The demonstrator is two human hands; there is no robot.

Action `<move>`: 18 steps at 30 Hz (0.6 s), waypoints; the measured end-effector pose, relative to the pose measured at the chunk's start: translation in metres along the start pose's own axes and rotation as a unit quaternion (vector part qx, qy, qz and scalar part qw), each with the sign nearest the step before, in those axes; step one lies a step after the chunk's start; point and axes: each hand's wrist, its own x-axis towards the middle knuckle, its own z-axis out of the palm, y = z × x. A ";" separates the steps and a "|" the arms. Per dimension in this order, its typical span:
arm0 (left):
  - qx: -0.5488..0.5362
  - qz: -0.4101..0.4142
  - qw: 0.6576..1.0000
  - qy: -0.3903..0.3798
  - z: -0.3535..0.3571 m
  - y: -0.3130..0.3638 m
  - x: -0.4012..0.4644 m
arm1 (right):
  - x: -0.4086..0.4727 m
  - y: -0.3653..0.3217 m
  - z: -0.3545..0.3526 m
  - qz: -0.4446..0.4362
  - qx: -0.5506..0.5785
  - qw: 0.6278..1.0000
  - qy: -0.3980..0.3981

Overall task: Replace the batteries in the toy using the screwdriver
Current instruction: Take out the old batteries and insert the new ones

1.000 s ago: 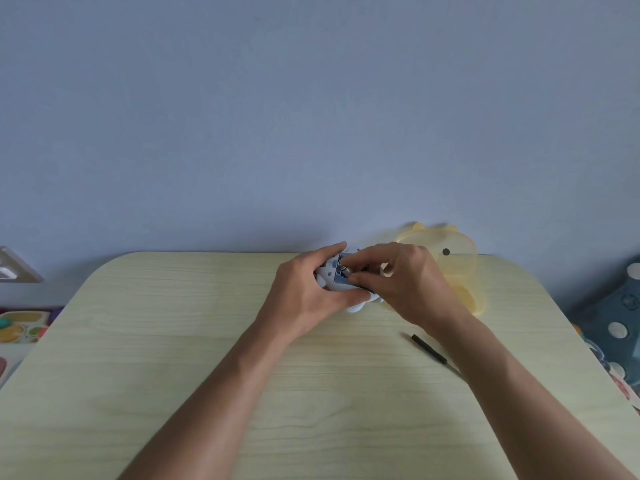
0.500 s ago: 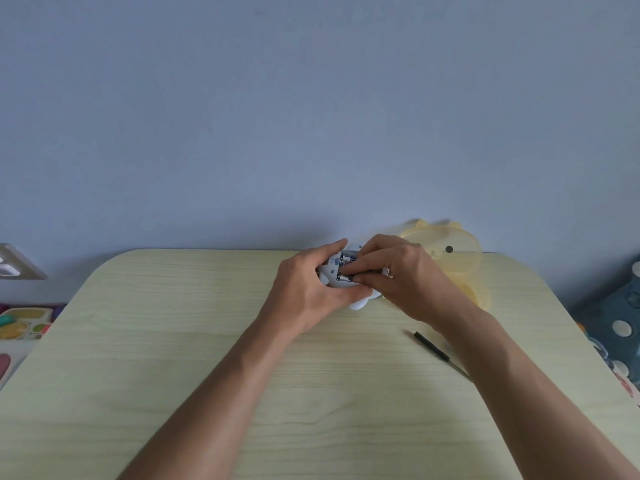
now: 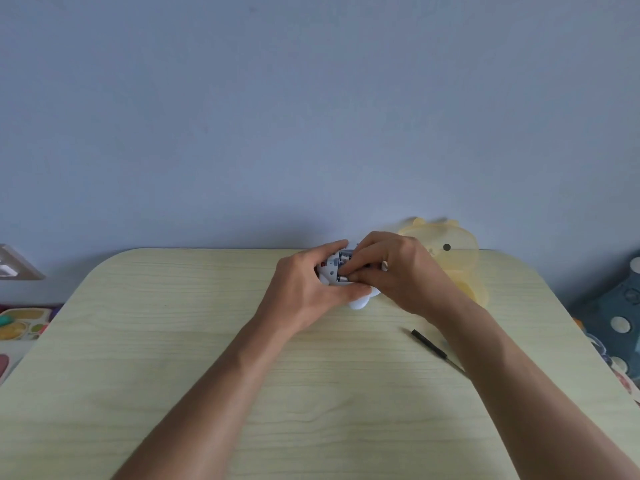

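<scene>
A small white toy (image 3: pixel 332 268) with its battery compartment open lies near the far edge of the table (image 3: pixel 173 341). My left hand (image 3: pixel 304 292) wraps around its left side and holds it. My right hand (image 3: pixel 398 271) reaches in from the right, fingertips pressing a battery (image 3: pixel 344 278) in the compartment. Most of the toy is hidden by both hands. The black screwdriver (image 3: pixel 429 344) lies on the table to the right, partly under my right forearm.
A translucent yellow bear-shaped shell (image 3: pixel 453 258) stands behind my right hand at the table's far edge. Blue fabric with white dots (image 3: pixel 620 306) lies off the right side. Colourful toys (image 3: pixel 20 323) sit off the left edge.
My right fingers have shifted lower over the compartment, onto the battery. The left hand keeps its grip on the toy. The screwdriver has not moved.
</scene>
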 end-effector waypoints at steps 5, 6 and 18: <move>0.005 0.003 1.000 -0.001 0.000 0.000 0.001 | 0.000 0.004 -0.001 -0.002 0.001 1.000 0.000; 0.008 0.004 1.000 -0.001 0.000 -0.001 0.001 | 0.001 0.004 -0.001 -0.002 0.000 1.000 0.001; 0.022 0.027 0.999 0.005 0.001 -0.002 0.001 | -0.035 0.006 -0.059 0.115 0.072 0.986 0.096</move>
